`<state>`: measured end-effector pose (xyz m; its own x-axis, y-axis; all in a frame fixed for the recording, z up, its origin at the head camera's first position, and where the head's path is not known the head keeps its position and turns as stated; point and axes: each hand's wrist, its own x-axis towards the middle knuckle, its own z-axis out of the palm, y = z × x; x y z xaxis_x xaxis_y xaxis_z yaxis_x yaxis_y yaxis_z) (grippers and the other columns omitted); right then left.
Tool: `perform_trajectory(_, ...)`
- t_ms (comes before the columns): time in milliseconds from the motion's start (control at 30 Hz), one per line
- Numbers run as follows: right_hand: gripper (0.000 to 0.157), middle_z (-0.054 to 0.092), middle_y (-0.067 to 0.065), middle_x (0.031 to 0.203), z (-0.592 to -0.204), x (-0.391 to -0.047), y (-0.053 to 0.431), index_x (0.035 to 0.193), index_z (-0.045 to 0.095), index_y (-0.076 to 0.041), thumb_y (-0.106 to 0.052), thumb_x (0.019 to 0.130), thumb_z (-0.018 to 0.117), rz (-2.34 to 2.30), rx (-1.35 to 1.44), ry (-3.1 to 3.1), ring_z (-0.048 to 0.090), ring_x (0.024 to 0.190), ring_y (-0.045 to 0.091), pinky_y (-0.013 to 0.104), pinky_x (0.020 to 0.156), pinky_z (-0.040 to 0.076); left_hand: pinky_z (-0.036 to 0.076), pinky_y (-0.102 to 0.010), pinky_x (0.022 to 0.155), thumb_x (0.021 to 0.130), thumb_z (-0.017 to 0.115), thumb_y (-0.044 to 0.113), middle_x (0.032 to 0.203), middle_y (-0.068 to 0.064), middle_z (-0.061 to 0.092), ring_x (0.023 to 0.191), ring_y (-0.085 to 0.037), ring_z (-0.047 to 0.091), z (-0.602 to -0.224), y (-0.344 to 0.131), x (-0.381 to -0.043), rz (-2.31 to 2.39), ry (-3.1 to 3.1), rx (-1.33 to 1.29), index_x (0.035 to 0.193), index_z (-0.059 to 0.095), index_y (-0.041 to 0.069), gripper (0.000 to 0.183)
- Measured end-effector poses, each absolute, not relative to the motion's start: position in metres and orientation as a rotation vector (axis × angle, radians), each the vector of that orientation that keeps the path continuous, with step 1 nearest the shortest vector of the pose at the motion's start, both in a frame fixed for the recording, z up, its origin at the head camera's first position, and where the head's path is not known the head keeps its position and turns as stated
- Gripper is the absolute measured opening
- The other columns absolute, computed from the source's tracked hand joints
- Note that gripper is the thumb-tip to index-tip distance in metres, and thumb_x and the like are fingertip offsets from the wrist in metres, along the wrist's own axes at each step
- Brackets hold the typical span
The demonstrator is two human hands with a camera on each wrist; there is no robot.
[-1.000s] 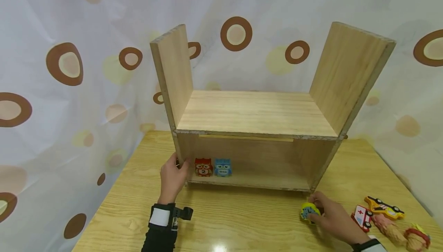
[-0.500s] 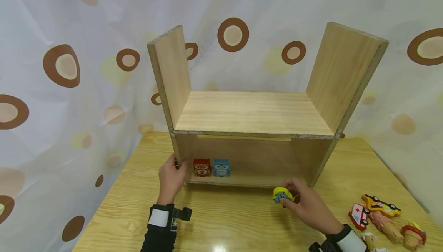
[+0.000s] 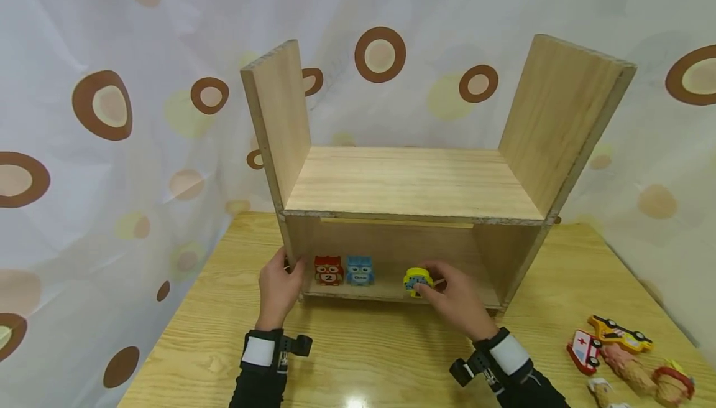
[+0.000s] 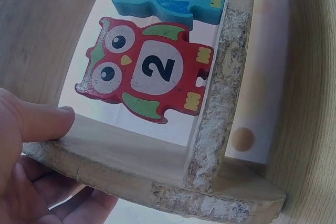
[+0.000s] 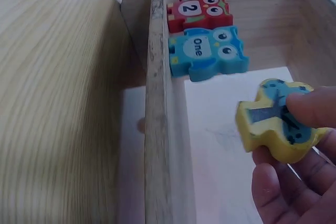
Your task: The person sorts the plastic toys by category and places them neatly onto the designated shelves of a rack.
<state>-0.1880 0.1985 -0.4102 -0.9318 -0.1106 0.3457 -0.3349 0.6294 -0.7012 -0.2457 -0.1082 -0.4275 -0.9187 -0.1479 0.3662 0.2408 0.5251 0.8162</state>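
Observation:
My left hand grips the lower left side panel of a wooden shelf; in the left wrist view its thumb lies on the inner face and the fingers wrap outside. My right hand pinches a yellow toy clock with a blue-grey face between thumb and fingers. It holds the clock at the front of the lower compartment, right of the two owls. A red owl block marked 2 and a blue owl block marked One stand side by side at that compartment's left end.
At the right of the wooden table lie a red and white toy ambulance, a yellow toy vehicle and several small doll-like figures. A patterned sheet hangs behind the shelf.
My right hand has carried the toy clock leftward and up from the table by the shelf's right corner to the lower compartment's front. My left hand has stayed on the side panel.

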Motion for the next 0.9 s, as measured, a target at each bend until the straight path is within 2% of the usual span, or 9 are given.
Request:
perform_trajectory(300, 0.031, 0.068, 0.013, 0.103, -0.413, -0.217, 0.176, 0.115, 0.061, -0.006, -0.013, 0.086, 0.068, 1.22, 0.338, -2.597, 0.064, 0.092, 0.024, 0.039, 0.075, 0.057, 0.057, -0.05, 0.076, 0.09, 0.064, 0.019, 0.112, -0.026, 0.067, 0.096, -0.037, 0.067, -0.429, -0.108, -0.246, -1.357, -2.368, -0.075, 0.119, 0.06, 0.0, 0.036)
perform_trajectory(567, 0.031, 0.066, 0.016, 0.106, -0.422, -0.23, 0.167, 0.113, 0.062, -0.004, -0.01, 0.083, 0.069, 1.271, 0.277, -2.589, 0.061, 0.096, 0.028, 0.042, 0.077, 0.055, 0.058, -0.049, 0.075, 0.09, 0.065, 0.019, 0.114, -0.026, 0.067, 0.095, -0.036, 0.068, -0.428, -0.108, -0.246, -1.369, -2.37, -0.078, 0.121, 0.059, 0.0, 0.037)
perform_trajectory(900, 0.03, 0.066, 0.016, 0.106, -0.429, -0.234, 0.16, 0.112, 0.061, -0.006, -0.012, 0.084, 0.068, 1.307, 0.272, -2.645, 0.064, 0.09, 0.027, 0.038, 0.071, 0.056, 0.058, -0.05, 0.075, 0.089, 0.064, 0.019, 0.114, -0.026, 0.066, 0.095, -0.037, 0.067, -0.427, -0.109, -0.246, -1.375, -2.374, -0.07, 0.12, 0.059, -0.001, 0.037)
